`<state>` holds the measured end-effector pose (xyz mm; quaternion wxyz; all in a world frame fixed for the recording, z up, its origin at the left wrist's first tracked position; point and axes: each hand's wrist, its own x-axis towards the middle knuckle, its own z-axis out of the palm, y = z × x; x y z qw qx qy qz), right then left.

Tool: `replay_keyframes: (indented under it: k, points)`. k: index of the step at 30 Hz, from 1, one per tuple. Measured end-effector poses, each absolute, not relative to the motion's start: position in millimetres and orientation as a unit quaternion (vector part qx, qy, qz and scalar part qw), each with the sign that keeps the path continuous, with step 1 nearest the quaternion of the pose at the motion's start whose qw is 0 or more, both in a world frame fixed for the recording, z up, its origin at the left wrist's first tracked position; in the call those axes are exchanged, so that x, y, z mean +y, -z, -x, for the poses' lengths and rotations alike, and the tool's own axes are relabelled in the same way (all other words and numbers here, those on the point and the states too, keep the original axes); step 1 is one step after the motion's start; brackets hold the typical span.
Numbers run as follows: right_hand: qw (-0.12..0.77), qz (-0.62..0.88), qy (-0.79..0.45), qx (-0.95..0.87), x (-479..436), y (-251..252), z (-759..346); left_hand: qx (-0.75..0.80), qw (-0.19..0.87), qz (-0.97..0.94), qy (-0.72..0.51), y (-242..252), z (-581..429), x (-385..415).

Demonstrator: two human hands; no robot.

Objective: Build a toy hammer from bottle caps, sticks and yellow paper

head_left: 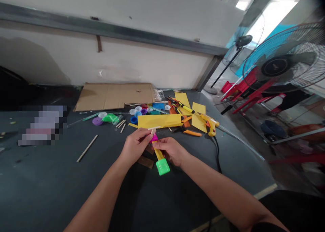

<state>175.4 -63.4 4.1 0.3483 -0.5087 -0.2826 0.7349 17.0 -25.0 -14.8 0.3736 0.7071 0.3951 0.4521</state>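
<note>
Both hands close on one small craft piece made of a green block point(163, 167), a yellow strip point(158, 153) and a pink part point(153, 138). My left hand point(134, 146) pinches it around the pink part, where short pale wooden sticks point(153, 128) stick out at the far end. Fingers of my right hand point(174, 151) grip the yellow strip just below. The green block points toward me, below the hands. Under the piece a brown scrap point(145, 162) lies on the dark table point(101, 188). Fingers partly cover the joints.
Behind the hands lie a yellow sheet point(159, 120), bottle caps point(144, 111), pliers point(182, 105) and a cardboard sheet point(114, 95). A yellow glue gun point(211, 124) rests at the right, its black cord point(217, 154) trailing forward. A loose stick point(87, 148) lies left; a fan point(275, 67) stands right.
</note>
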Motion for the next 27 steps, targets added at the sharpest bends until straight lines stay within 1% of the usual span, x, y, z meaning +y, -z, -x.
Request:
replay_keyframes:
  k: [5,9,15,23,27]
  points:
    - [0.358,0.508,-0.732,-0.28,-64.6,-6.4,-175.3,0.409,0.376,-0.697,-0.453,14.9,-19.5,-26.1]
    - [0.388,0.485,-0.736,-0.27,-65.5,-7.1,-180.1,0.426,0.4,-0.661,-0.47,11.2,-19.7,-27.3]
    - [0.397,0.454,-0.746,-0.283,-67.2,-9.0,-181.7,0.431,0.432,-0.621,-0.491,5.4,-21.3,-30.1]
    - [0.406,0.465,-0.746,-0.251,-67.1,-11.2,-173.2,0.43,0.42,-0.638,-0.481,4.6,-23.9,-32.7]
    - [0.393,0.464,-0.751,-0.258,-69.7,-10.9,-175.2,0.436,0.415,-0.636,-0.483,4.0,-22.4,-32.5]
